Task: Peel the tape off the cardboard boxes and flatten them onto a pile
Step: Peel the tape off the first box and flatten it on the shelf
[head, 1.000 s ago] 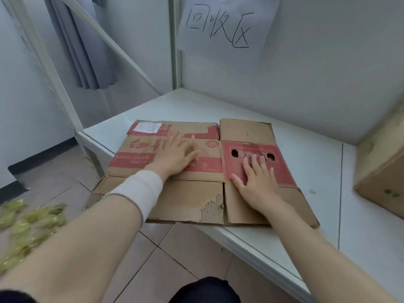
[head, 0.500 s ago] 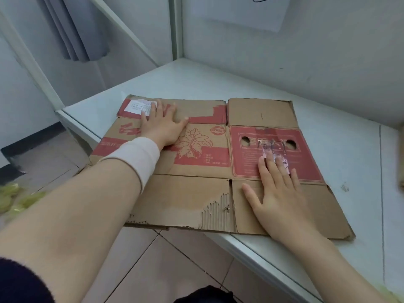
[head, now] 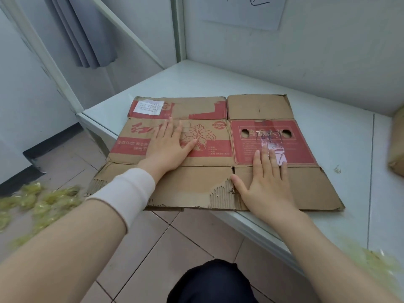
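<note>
A dark knee [head: 209, 281] is in front of the flat box [head: 306, 186]. Yellow-green bits [head: 32, 204] lie on the floor left of the flat box. The flat box lies on the white table [head: 341, 132], its near edge out over the floor. The right hand [head: 267, 186] presses flat on its near right part, fingers straight, holding nothing. The left hand [head: 168, 147] presses flat on its middle left part, fingers straight too. A white label [head: 149, 107] sits at its far left corner. Another brown box [head: 396, 145] stands right of it, apart.
</note>
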`<state>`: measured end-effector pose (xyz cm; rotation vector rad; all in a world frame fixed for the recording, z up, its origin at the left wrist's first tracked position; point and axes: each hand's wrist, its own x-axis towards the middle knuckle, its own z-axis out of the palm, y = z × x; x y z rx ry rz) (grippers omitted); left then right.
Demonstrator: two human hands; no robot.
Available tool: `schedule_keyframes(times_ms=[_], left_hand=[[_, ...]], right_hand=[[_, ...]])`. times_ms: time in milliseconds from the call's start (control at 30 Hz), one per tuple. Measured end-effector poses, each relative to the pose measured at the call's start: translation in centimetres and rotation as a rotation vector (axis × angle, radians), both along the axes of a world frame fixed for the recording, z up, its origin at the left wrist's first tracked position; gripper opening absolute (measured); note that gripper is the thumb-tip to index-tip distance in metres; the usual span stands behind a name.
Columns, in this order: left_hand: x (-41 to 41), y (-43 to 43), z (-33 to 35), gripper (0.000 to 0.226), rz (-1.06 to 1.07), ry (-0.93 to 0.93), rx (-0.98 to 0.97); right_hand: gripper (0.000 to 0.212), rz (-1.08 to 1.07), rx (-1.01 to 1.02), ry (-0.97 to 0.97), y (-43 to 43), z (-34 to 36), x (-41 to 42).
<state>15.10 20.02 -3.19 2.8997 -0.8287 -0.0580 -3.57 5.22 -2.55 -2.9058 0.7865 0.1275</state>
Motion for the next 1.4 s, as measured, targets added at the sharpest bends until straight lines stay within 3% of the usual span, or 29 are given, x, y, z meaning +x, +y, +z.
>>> schedule_keyframes(times_ms=[133, 300, 367, 567, 967, 1200, 1400], left_hand=[[0.0, -0.3, -0.2, 0.074, 0.002, -0.020, 0.005], [-2.8, 0.6, 0.7, 0.068, -0.096, 0.025, 0.004], [-3.4, 1.7, 1.3, 0.065, -0.140, 0.058, -0.018], [1.4, 3.3, 2.3, 0.065, 0.054, 0.079, -0.054], [2.2, 1.6, -0.3, 0.066, 0.043, -0.014, -0.020], [-3.6, 3.8, 1.0, 0.080, -0.266, 0.045, 0.049], [-4.1, 4.0, 0.5, 0.079, -0.258, 0.017, 0.003]], right_hand=[[0.082, -0.010, -0.019, -0.069, 0.5, -0.4, -0.3], [0.080, 0.001, 0.104, 0.004, -0.2, 1.0, 0.0], [0.073, -0.010, 0.094, -0.084, -1.2, 2.0, 0.6], [0.074, 0.094, -0.013, -0.095, -5.2, 2.6, 6.1], [0.067, 0.083, -0.034, -0.096, -11.3, -0.6, 13.1], [0.075, 0.042, -0.029, -0.038, -13.9, 0.7, 14.0], [0.075, 0.031, -0.053, -0.071, -14.0, -0.5, 14.2]])
